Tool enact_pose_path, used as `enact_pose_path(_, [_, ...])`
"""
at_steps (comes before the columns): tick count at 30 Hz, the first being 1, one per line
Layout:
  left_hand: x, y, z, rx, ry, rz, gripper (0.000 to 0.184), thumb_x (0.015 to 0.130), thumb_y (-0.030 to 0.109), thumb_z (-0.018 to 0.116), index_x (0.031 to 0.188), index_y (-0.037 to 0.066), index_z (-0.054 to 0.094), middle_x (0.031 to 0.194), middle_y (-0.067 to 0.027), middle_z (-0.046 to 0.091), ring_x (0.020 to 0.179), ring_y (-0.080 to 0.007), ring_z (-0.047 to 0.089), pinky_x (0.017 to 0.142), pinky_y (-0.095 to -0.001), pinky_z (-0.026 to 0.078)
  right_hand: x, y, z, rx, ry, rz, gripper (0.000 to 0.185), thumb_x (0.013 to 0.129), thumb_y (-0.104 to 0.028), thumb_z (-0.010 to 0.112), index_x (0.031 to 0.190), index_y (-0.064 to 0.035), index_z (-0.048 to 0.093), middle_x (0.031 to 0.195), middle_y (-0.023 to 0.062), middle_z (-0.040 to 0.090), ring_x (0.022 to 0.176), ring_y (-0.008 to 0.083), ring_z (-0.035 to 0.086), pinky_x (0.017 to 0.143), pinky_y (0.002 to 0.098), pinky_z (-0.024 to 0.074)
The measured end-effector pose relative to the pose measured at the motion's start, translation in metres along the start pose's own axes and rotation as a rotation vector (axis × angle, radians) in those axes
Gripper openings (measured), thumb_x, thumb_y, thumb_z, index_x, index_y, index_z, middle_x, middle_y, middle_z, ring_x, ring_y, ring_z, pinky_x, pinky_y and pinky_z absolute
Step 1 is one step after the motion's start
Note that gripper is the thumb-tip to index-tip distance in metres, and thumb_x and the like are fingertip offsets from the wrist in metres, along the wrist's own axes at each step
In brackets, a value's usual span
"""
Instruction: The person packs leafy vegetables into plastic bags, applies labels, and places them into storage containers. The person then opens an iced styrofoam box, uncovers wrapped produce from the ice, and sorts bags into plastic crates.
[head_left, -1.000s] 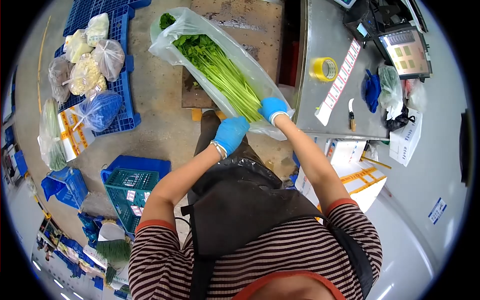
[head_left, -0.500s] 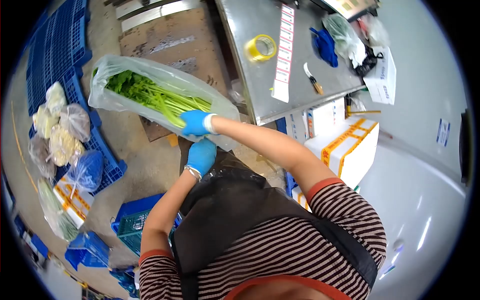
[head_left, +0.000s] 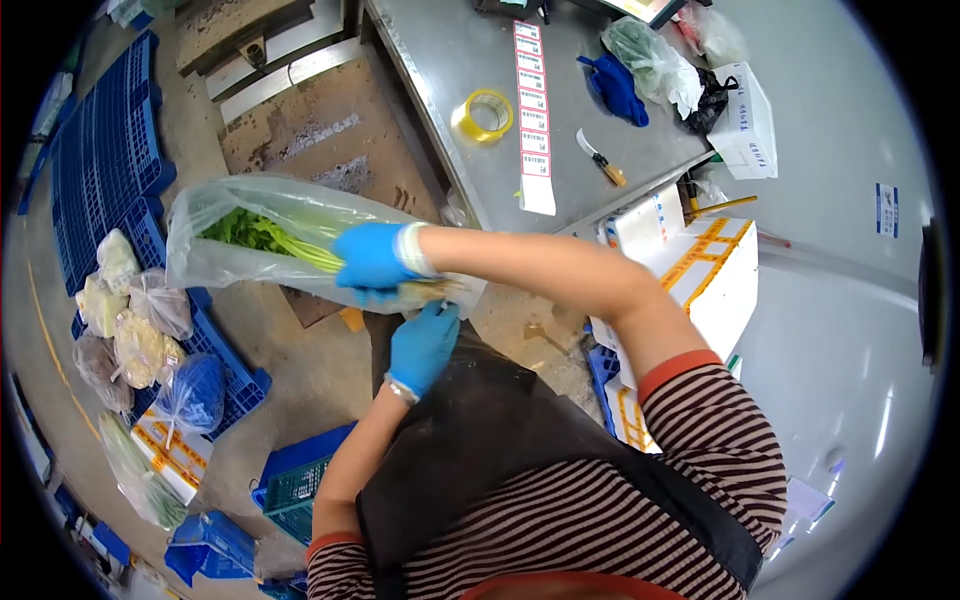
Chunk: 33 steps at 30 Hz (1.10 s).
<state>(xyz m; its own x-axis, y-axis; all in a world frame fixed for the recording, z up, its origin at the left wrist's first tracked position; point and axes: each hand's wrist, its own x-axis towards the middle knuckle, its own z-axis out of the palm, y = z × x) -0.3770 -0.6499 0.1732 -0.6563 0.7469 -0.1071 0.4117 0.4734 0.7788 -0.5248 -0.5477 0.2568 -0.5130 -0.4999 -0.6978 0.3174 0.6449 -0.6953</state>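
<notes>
A clear plastic bag (head_left: 215,262) lies sideways in front of me, with green leafy stalks (head_left: 262,234) inside it. Wearing a blue glove, my right hand (head_left: 376,260) is wrapped round the stalks near their pale root end (head_left: 428,290). Lower down, my left hand (head_left: 423,345), also in a blue glove, pinches the edge of the bag just below the roots. The leaves point left, toward the far end of the bag.
On the right, a metal table (head_left: 455,70) bears yellow tape (head_left: 487,115), a label strip (head_left: 534,120) and a knife (head_left: 602,158). White boxes (head_left: 712,262) stand below it. Left are blue pallets (head_left: 110,165), bagged goods (head_left: 145,345) and crates (head_left: 210,545).
The view has swung, and the bag now lies more level and further left. My right hand has closed round the stalks' lower end, and the roots now show beside it.
</notes>
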Motion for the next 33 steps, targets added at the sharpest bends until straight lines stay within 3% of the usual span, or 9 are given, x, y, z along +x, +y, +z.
enact_pose_path(1, [-0.004, 0.001, -0.01, 0.025, -0.021, -0.07, 0.025, 0.089, 0.019, 0.056, 0.112, 0.014, 0.063, 0.121, -0.0184, 0.056, 0.072, -0.0357, 0.064, 0.063, -0.0422, 0.052, -0.03, -0.001, -0.007, 0.014, 0.004, 0.001, 0.029, 0.09, -0.024, 0.054, 0.096, 0.0043, 0.055, 0.075, 0.0139, 0.065, 0.057, 0.0193, 0.062, 0.054, 0.0356, 0.0506])
enact_pose_path(3, [-0.013, -0.009, -0.02, -0.005, 0.122, -0.027, 0.026, 0.089, 0.019, 0.055, 0.113, 0.015, 0.064, 0.128, -0.0158, 0.054, 0.073, -0.0333, 0.064, 0.062, -0.0402, 0.053, -0.085, -0.008, -0.019, -0.042, 0.051, 0.007, 0.029, 0.091, -0.026, 0.055, 0.097, 0.0026, 0.055, 0.073, 0.011, 0.064, 0.051, 0.0158, 0.06, 0.047, 0.0296, 0.0486])
enact_pose_path(5, [-0.018, -0.011, -0.034, -0.037, 0.144, -0.092, 0.031, 0.088, 0.02, 0.057, 0.119, 0.017, 0.064, 0.134, -0.0135, 0.052, 0.077, -0.0299, 0.065, 0.066, -0.0374, 0.053, -0.106, 0.013, -0.027, 0.259, -0.014, 0.098, 0.028, 0.092, -0.026, 0.054, 0.102, 0.0002, 0.055, 0.074, 0.0081, 0.064, 0.049, 0.0127, 0.058, 0.044, 0.0259, 0.047])
enact_pose_path(11, [-0.012, -0.02, -0.042, 0.003, 0.195, -0.049, 0.03, 0.089, 0.018, 0.057, 0.119, 0.016, 0.064, 0.13, -0.0154, 0.054, 0.09, -0.0307, 0.065, 0.073, -0.0381, 0.053, -0.19, -0.024, -0.033, 0.276, 0.001, 0.096, 0.03, 0.094, -0.03, 0.053, 0.102, -0.0012, 0.056, 0.071, 0.007, 0.063, 0.051, 0.0126, 0.059, 0.045, 0.0264, 0.0489])
enact_pose_path(18, [0.008, -0.001, -0.044, -0.019, 0.254, 0.016, 0.032, 0.089, 0.017, 0.058, 0.12, 0.016, 0.062, 0.129, -0.0111, 0.056, 0.087, -0.0325, 0.065, 0.074, -0.0376, 0.053, -0.304, -0.04, -0.048, 0.209, 0.161, 0.297, 0.042, 0.094, -0.028, 0.055, 0.129, -0.005, 0.051, 0.073, 0.0055, 0.064, 0.05, 0.0089, 0.056, 0.046, 0.0234, 0.0469])
enact_pose_path(20, [0.011, 0.007, -0.041, -0.008, 0.225, 0.026, 0.033, 0.088, 0.018, 0.058, 0.121, 0.016, 0.061, 0.13, -0.0101, 0.056, 0.087, -0.0325, 0.065, 0.074, -0.0376, 0.053, -0.346, -0.037, -0.046, 0.219, 0.281, 0.304, 0.045, 0.093, -0.024, 0.058, 0.132, -0.0035, 0.049, 0.073, 0.0053, 0.066, 0.047, 0.0077, 0.055, 0.045, 0.022, 0.0459])
enact_pose_path(25, [0.016, 0.034, -0.038, -0.024, 0.207, 0.089, 0.034, 0.088, 0.018, 0.058, 0.122, 0.015, 0.061, 0.131, -0.0106, 0.055, 0.089, -0.0336, 0.064, 0.076, -0.0387, 0.053, -0.448, -0.007, -0.014, 0.384, 0.701, 0.365, 0.04, 0.085, -0.011, 0.06, 0.122, 0.0032, 0.057, 0.066, 0.006, 0.063, 0.042, 0.0062, 0.051, 0.037, 0.0188, 0.0395])
enact_pose_path(28, [0.021, 0.049, -0.031, -0.014, 0.207, 0.127, 0.033, 0.089, 0.018, 0.057, 0.122, 0.015, 0.06, 0.131, -0.0113, 0.055, 0.09, -0.0341, 0.064, 0.077, -0.0395, 0.052, -0.505, 0.026, 0.01, 0.464, 1.013, 0.329, 0.046, 0.083, -0.016, 0.06, 0.123, 0.005, 0.055, 0.067, 0.0065, 0.062, 0.043, 0.0054, 0.049, 0.037, 0.017, 0.037])
enact_pose_path(33, [0.037, 0.087, -0.007, 0.015, 0.159, 0.181, 0.032, 0.089, 0.018, 0.057, 0.121, 0.014, 0.061, 0.129, -0.0116, 0.056, 0.091, -0.0343, 0.063, 0.077, -0.0399, 0.052, -0.605, 0.108, 0.063, 0.438, 1.469, 0.273, 0.049, 0.09, -0.022, 0.055, 0.13, 0.0059, 0.05, 0.065, -0.0005, 0.054, 0.042, 0.0018, 0.041, 0.036, 0.0138, 0.0307])
